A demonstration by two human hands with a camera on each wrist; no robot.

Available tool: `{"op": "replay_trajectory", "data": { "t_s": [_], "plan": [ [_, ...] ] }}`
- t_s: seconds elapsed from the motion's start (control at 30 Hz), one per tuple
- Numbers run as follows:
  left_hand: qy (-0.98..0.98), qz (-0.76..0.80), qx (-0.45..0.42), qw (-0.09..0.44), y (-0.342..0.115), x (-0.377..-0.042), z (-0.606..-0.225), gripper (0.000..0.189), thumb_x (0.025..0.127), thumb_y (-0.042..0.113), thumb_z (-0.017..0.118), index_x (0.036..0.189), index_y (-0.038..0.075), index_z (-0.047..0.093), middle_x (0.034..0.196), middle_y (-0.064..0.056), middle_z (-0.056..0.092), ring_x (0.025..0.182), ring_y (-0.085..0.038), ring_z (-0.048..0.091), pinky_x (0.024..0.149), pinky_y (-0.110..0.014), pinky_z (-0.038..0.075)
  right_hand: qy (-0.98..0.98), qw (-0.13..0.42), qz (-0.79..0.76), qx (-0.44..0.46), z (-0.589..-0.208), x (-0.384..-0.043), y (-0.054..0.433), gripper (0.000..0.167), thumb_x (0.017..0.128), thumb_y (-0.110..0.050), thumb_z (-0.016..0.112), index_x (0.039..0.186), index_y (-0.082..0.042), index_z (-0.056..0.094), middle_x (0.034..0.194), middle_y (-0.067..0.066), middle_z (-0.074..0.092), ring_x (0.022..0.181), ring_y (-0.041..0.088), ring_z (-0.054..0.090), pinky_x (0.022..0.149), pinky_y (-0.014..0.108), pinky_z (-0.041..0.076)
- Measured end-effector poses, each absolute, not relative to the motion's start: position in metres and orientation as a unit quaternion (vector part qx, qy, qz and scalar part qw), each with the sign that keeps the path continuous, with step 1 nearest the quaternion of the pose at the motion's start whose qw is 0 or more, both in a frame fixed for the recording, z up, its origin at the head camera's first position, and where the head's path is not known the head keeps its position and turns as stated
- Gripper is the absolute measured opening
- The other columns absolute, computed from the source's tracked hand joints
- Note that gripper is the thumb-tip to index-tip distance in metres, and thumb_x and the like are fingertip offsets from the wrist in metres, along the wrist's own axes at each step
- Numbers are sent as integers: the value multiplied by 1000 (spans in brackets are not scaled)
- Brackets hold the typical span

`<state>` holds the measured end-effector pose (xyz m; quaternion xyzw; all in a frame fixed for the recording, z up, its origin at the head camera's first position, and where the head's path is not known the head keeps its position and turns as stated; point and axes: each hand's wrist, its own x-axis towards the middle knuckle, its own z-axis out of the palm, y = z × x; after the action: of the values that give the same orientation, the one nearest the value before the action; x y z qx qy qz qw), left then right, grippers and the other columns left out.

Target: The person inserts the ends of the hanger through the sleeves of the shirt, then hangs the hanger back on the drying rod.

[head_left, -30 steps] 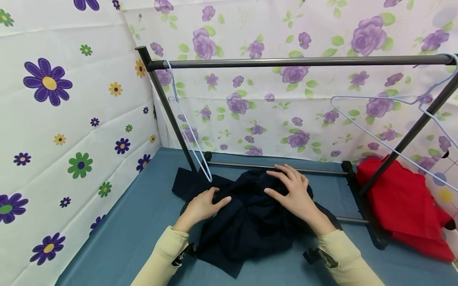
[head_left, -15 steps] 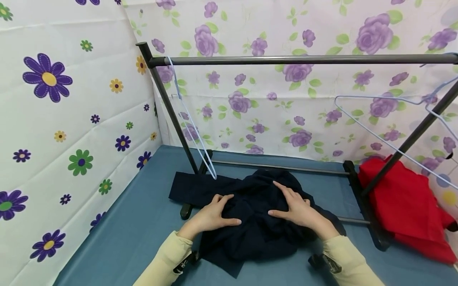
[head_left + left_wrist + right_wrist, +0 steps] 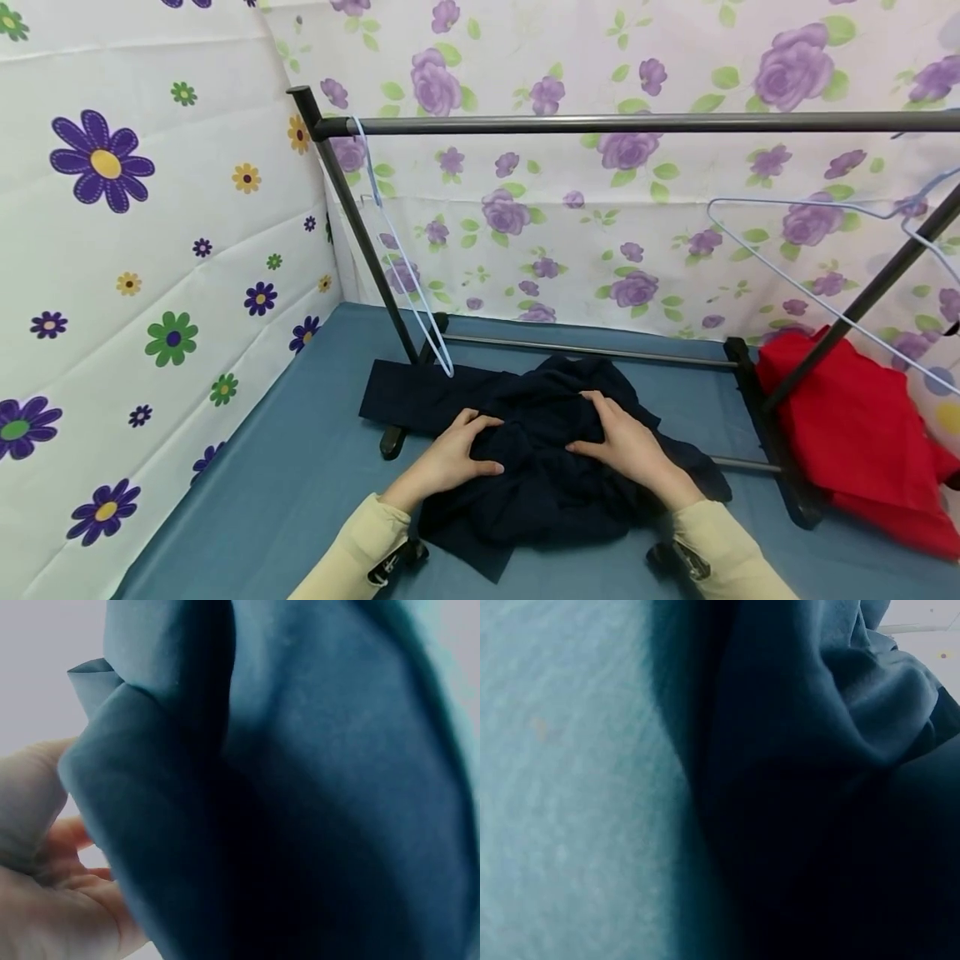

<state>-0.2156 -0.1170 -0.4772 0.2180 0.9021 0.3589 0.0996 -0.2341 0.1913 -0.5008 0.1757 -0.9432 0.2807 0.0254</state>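
A dark navy garment (image 3: 540, 492) lies bunched on the blue-covered table, one straight-edged flat part reaching left below a hanger. My left hand (image 3: 447, 460) rests on its left side, thumb and forefinger spread apart over the folds. On the right side of the bundle rests my right hand (image 3: 628, 450), its thumb pointing inward and its fingers reaching over the cloth. Dark fabric (image 3: 172, 810) fills much of the left wrist view, with part of the left hand (image 3: 52, 877) behind its edge. Only cloth (image 3: 795, 787) and the table cover show in the right wrist view.
A dark metal rack (image 3: 570, 124) stands over the garment. One pale blue hanger (image 3: 408, 267) hangs at its left end, another hanger (image 3: 810, 292) at its right. A red cloth (image 3: 855, 425) lies beyond the right foot. Flowered curtains (image 3: 525, 50) close off the back and left.
Both hands have come down toward the front of the bundle, the left also shifting right. The garment's left part has spread flatter. The head view has shifted slightly.
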Motion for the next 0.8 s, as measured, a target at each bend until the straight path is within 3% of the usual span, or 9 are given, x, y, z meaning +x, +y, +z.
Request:
{"op": "replay_trajectory", "data": {
  "t_s": [0.07,0.3,0.47,0.7,0.77,0.8],
  "plan": [
    [902,361,218,93,-117,-215,-478,59,88,24,80,141,13,56,139,-14,45,123,-32,51,100,-52,44,-944,33,277,174,-501,-235,191,79,84,-48,81,144,-12,45,136,20,58,94,32,66,68,46,53],
    [900,370,227,48,-117,-213,-475,52,89,7,77,138,13,58,142,-13,47,130,-34,49,102,-51,44,-930,87,298,195,-499,-235,192,59,83,-34,85,130,-18,53,106,10,71,83,27,69,64,44,52],
    [896,377,234,-5,-118,-213,-466,51,88,1,76,135,15,60,141,-8,50,134,-32,47,104,-50,44,-906,123,333,232,-488,-234,194,50,83,-21,85,124,-20,57,111,6,72,92,25,70,75,46,55],
    [879,395,253,-87,-124,-214,-439,51,85,-5,77,130,15,64,135,-6,54,136,-28,46,105,-48,44,-865,158,386,278,-448,-236,201,49,83,-6,83,123,-18,58,116,9,69,100,28,69,80,47,55],
    [873,402,255,-107,-126,-211,-430,48,86,-5,76,128,14,65,133,-7,54,130,-26,50,102,-46,46,-858,162,398,280,-434,-236,205,48,83,-3,82,122,-18,60,118,11,68,107,31,67,84,50,54],
    [869,405,258,-119,-127,-210,-424,47,86,-5,77,127,14,65,129,-6,55,120,-23,54,96,-41,48,-855,167,401,282,-426,-236,207,48,82,-1,82,122,-18,60,118,11,68,108,32,67,85,50,54]
  ]
}}
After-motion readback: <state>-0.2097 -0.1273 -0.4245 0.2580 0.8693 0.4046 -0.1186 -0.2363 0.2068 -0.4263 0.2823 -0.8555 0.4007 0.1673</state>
